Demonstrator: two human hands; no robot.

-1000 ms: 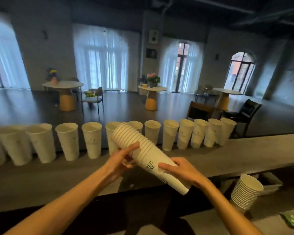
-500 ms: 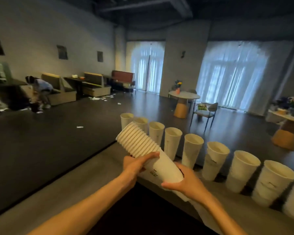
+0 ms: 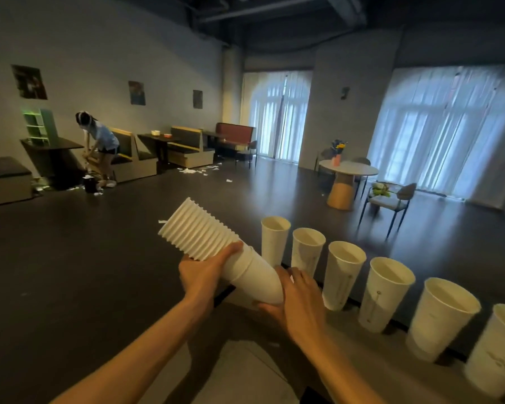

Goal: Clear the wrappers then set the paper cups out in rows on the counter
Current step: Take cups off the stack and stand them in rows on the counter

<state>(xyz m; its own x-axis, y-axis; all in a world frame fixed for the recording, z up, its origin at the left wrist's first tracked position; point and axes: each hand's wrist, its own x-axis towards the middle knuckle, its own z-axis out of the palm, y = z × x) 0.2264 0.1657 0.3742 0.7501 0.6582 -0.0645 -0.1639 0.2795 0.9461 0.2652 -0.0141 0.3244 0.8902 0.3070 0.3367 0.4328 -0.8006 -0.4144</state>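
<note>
White cup stack [image 3: 216,252] tilted, rims up-left; cup row [image 3: 385,290] upright on counter [image 3: 245,371]

We see two bare forearms and our left hand [image 3: 200,275] and right hand [image 3: 299,301]: no sleeves, no gloves, no watch, no rings showing.

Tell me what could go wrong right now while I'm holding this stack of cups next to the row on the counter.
1. The nested stack is tilted, rims outward past your left hand; cups might slide off the open end.
2. Your right hand at the stack's base is close to the nearest standing cups; a swing could topple the row.
3. The row stands near the counter's far edge, so a knocked cup could fall to the floor.
</note>
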